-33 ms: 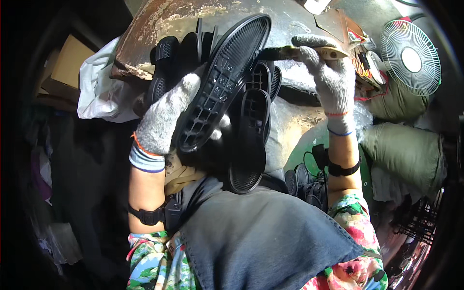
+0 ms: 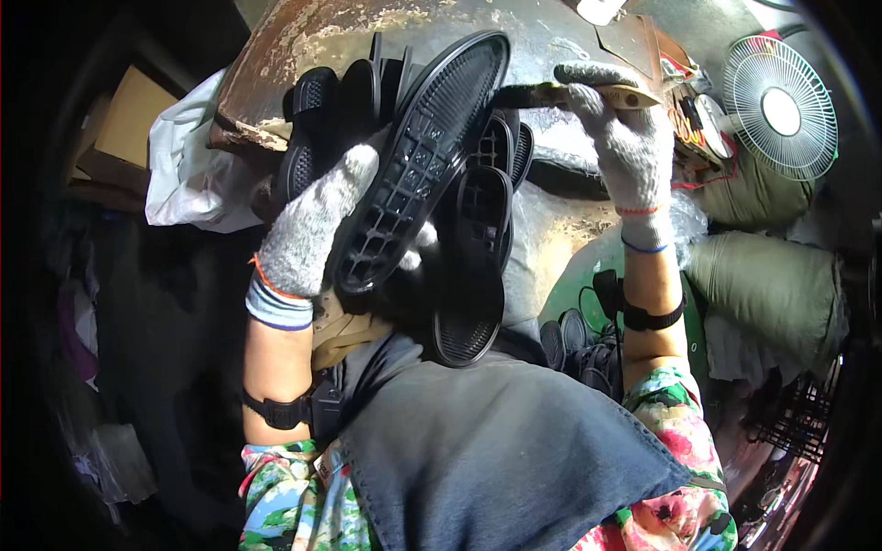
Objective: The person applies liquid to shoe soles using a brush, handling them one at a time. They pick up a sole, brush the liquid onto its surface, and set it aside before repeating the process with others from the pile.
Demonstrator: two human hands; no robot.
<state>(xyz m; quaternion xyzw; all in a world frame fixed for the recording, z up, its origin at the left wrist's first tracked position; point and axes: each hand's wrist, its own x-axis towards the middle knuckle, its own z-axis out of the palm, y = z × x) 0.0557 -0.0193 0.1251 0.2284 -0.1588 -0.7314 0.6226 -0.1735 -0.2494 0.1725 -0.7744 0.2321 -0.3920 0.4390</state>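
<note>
My left hand [image 2: 317, 216], in a grey knit glove, grips a black shoe sole [image 2: 413, 165], its thumb along the near side and fingertips showing past the far side. The sole is tilted with its gridded, hollowed face toward me. In my gloved right hand [image 2: 625, 138] is a flat brush [image 2: 634, 98] with a tan wooden handle. Its dark end reaches the sole's right edge near the toe; whether it touches I cannot tell. Another black sole [image 2: 470, 303] lies lengthwise just right of the held one, over my lap.
More black soles [image 2: 360, 96] stand on the worn table [image 2: 262, 96] behind my left hand. A white plastic bag [image 2: 188, 174] hangs at the table's left, by a cardboard box [image 2: 138, 115]. On the right are a fan [image 2: 781, 112] and green rolled bundles [image 2: 767, 289].
The held sole has shifted very slightly down and left with my left hand. My right hand and the brush stay almost where they were.
</note>
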